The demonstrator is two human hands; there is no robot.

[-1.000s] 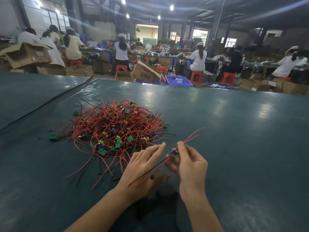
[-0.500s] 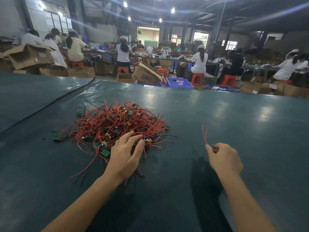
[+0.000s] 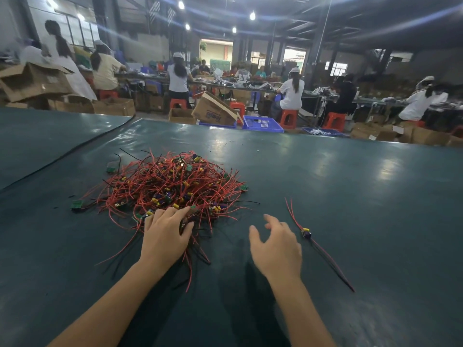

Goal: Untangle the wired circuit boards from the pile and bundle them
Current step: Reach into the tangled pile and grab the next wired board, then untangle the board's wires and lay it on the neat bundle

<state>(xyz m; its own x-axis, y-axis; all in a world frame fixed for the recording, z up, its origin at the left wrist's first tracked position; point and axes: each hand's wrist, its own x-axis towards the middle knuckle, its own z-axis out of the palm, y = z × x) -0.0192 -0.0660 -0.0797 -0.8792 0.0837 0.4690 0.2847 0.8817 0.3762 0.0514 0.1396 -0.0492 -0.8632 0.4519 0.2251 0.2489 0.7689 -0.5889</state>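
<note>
— Dark green table (image 3: pixel 350 184) again; what changed on it?
— Half a second ago the right hand (image 3: pixel 278 246) pinched one wired board (image 3: pixel 306 232). Now that board lies flat at the lower right, just beside the hand, which hovers with fingers spread, holding nothing.
— And the left hand (image 3: pixel 165 236)?
— It curls into the near edge of the pile (image 3: pixel 175 184), left of centre. It seems to grip wires, but the hand hides them.
— Behind?
— Workers (image 3: pixel 292 93) on red stools (image 3: pixel 288 118), cardboard boxes (image 3: pixel 213 112) and a blue basket (image 3: pixel 263 123), across the upper frame.

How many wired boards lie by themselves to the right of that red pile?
1. The wired board lies on the table just right of the right hand, clear of the pile.
</note>
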